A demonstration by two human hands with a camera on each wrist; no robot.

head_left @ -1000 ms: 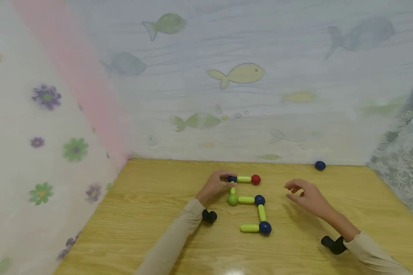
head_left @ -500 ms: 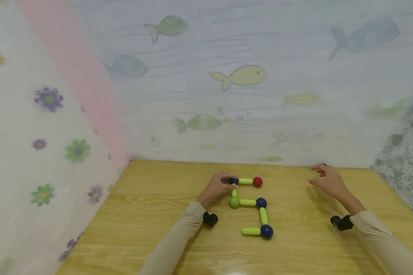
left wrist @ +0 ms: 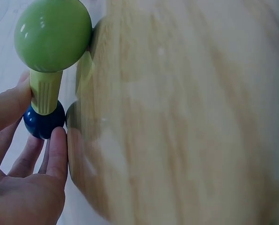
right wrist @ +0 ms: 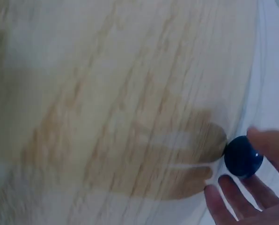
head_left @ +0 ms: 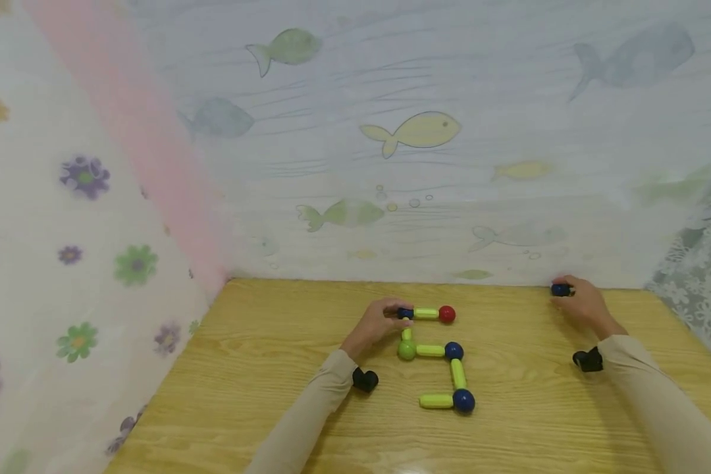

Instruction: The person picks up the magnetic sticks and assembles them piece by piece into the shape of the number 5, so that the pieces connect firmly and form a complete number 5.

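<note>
Yellow-green rods and coloured balls form an S-shaped chain on the table. My left hand (head_left: 379, 326) grips the blue ball (left wrist: 44, 121) at its upper left corner, thumb and fingers on either side. From that corner one rod (head_left: 426, 314) runs right to a red ball (head_left: 447, 314), and another (left wrist: 46, 93) leads to a green ball (head_left: 407, 349). Two more blue balls, the middle one (head_left: 453, 351) and the near one (head_left: 463, 401), sit on the right; a rod (head_left: 436, 401) points left from the near one. At the table's back, my right hand (head_left: 586, 306) pinches a loose blue ball (right wrist: 243, 157).
The wooden table (head_left: 243, 368) meets a fish-patterned wall covering (head_left: 343, 131) at its back edge. Flower-patterned fabric (head_left: 83, 263) hangs at the left, white lace (head_left: 702, 257) at the right. Black wrist mounts, left (head_left: 365, 380) and right (head_left: 588, 360), stick out beneath the sleeves.
My right hand has moved right and toward the back of the table, and its fingers have closed on the loose blue ball. The left hand keeps its hold on the corner ball.
</note>
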